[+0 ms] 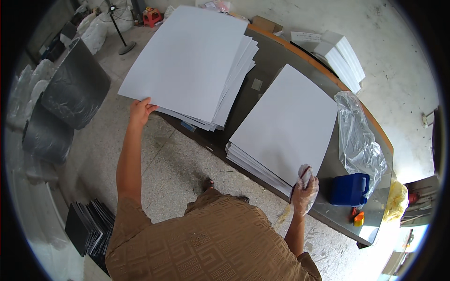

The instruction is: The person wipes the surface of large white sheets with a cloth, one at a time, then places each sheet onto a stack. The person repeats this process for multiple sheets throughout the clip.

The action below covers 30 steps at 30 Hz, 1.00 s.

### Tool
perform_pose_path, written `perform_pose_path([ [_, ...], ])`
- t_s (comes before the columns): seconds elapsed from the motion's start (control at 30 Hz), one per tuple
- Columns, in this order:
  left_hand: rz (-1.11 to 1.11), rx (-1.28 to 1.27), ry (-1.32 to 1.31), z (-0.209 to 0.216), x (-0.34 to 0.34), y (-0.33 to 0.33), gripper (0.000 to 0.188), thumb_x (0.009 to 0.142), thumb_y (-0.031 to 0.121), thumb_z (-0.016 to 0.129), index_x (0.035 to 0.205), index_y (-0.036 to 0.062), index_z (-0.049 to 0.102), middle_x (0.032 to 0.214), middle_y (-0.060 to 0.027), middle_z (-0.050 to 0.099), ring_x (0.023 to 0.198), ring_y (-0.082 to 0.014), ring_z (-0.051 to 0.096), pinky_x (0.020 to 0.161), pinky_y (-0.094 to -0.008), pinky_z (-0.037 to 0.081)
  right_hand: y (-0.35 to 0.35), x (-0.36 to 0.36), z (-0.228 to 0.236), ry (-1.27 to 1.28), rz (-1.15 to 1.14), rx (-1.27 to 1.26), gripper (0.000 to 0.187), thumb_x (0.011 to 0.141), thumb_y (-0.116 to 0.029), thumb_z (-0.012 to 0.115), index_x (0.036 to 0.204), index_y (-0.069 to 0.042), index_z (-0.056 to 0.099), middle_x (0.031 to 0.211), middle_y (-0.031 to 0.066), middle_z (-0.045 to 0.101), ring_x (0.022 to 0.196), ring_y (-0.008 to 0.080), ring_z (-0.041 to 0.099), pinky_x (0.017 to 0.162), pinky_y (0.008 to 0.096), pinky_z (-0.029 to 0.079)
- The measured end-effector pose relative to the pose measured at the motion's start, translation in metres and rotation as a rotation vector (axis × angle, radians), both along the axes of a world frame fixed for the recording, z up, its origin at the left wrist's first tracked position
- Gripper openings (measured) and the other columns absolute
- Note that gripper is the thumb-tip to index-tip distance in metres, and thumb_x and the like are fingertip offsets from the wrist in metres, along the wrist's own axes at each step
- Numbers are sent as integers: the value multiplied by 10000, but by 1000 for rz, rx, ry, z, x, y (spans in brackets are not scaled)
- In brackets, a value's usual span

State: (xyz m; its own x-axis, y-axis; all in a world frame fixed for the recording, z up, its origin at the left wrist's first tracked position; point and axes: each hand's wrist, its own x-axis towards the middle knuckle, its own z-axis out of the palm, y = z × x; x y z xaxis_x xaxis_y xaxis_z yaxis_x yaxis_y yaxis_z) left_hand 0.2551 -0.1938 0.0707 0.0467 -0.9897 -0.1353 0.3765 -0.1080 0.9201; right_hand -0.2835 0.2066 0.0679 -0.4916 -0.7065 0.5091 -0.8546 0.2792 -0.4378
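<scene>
My left hand grips the near edge of a large white sheet, close to its left corner. This sheet lies on top of an uneven stack of white sheets on the left of the table. My right hand, in a thin see-through glove, is closed around a crumpled whitish cloth with a dark reddish edge. It is over the near right corner of a second stack of white sheets. The fingertips under the left sheet are partly hidden.
The dark table has an orange-brown far edge. Right of the second stack are a crumpled plastic film, a blue jug and an orange tape roll. Dark rolls stand left; black panels lean lower left. A fan stand stands behind.
</scene>
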Motion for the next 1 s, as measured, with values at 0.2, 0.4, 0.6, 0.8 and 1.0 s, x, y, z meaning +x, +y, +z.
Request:
perform_pose_path([
  [0.2,-82,203,-224,-10,16,-27,231,974,146,630,1045,-71,594,1001,-181,688,877,-293,716,765,-374,631,-38,15,15,100,157,35,496,762,-158,792,1212,-42,618,1005,209,587,928,405,574,798,500,471],
  [0.4,-29,154,-1118,11,1,2,280,981,249,646,912,-23,647,771,-115,669,688,-190,683,625,-290,546,-85,37,35,85,327,238,474,772,-213,803,1195,-59,655,1016,198,607,955,383,565,837,493,469],
  [0.6,-205,-1277,-938,-35,-165,154,143,822,31,695,953,-15,661,928,-143,652,840,-302,648,703,-400,530,-152,91,39,139,428,307,464,785,-261,799,1200,-101,668,1049,176,620,985,365,562,856,480,465],
  [0.8,-454,-1235,-1038,-78,-252,206,335,871,181,699,1144,-5,642,1247,-169,531,1245,-366,507,1094,-522,413,-206,117,20,126,419,181,438,782,-285,793,1174,-128,676,1078,154,613,1021,360,553,876,486,435],
  [1.0,-402,-1363,-996,-120,-262,196,377,866,275,693,1143,25,639,1214,-144,520,1191,-319,508,1050,-466,424,-206,117,-2,89,526,378,476,741,-262,805,1179,-145,662,1111,168,592,1038,379,542,889,504,427],
])
